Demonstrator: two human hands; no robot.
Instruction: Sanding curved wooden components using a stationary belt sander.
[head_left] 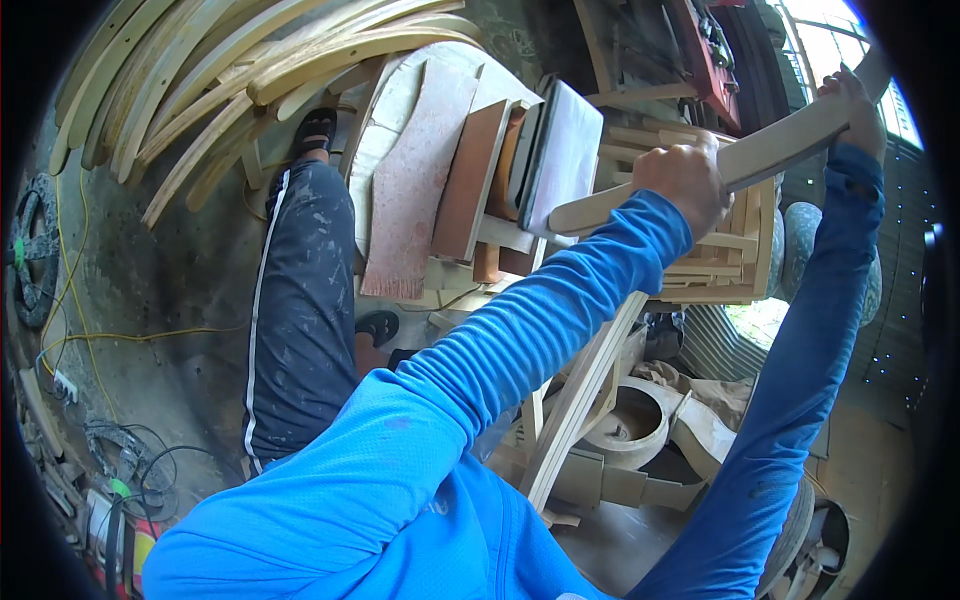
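Observation:
A long, slightly curved wooden slat (775, 150) runs between my two hands at the upper right. My left hand (685, 180) is closed around it near the middle, knuckles up. Farther out, my right hand (855, 115) grips the slat close to its far end. The slat's rounded near end passes beyond my left sleeve and lies against or very close to the grey flat face (570, 155) of a sanding machine; whether they touch, I cannot tell. Beside that face stand brown wooden boards (470, 180) and a worn reddish board (420, 180).
Curved wooden pieces (210, 80) are heaped at the upper left. Slatted wooden frames (725, 250) stand beyond my left arm. A round drum-like housing (625, 425) sits below it. A yellow cable (150, 335) crosses the floor by a power strip (65, 387). My legs (305, 320) are left of the machine.

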